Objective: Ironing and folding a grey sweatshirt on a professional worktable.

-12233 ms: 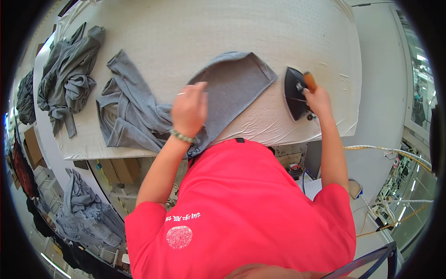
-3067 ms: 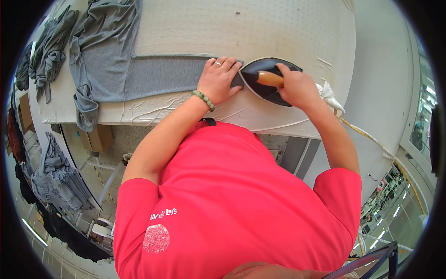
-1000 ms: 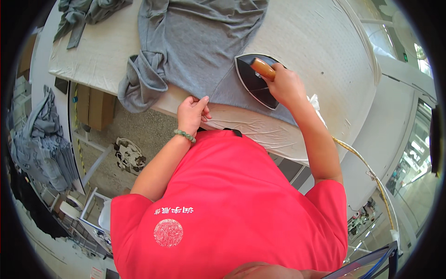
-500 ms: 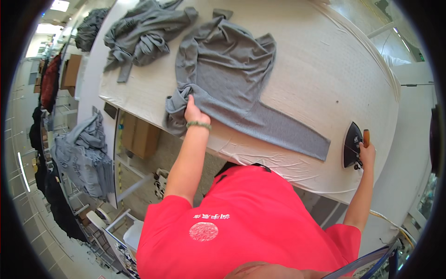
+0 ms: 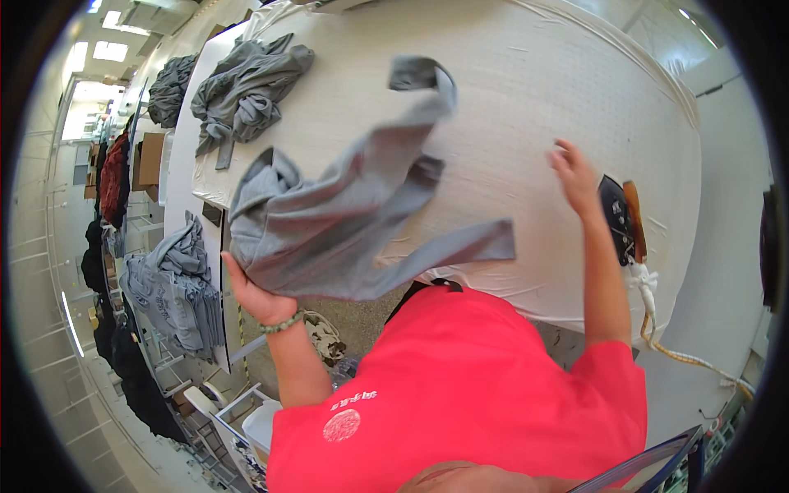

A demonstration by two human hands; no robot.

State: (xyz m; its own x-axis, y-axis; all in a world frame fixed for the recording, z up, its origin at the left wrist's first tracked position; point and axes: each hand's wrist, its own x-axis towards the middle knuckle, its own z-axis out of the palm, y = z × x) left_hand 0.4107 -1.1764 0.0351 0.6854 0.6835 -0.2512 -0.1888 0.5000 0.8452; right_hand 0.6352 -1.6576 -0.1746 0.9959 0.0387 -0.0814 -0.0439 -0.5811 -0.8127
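A grey long-sleeved sweatshirt is lifted off the table toward its front left, its sleeves swinging out to the right and blurred. My left hand grips it at its lower left bunch; some of the fingers are hidden behind the cloth. Holding nothing, my right hand hovers over the right part of the table with its fingers apart. Beside its wrist, a black iron with a wooden handle rests on the table, its cord running off toward the lower right.
The padded white-covered table reaches away in front of me. Another crumpled grey garment lies at its far left. A stack of grey garments stands left of the table on a lower surface. Cardboard boxes are behind it.
My left hand has raised the sweatshirt from the table and drawn it left. My right hand has let go of the iron and moved up and left.
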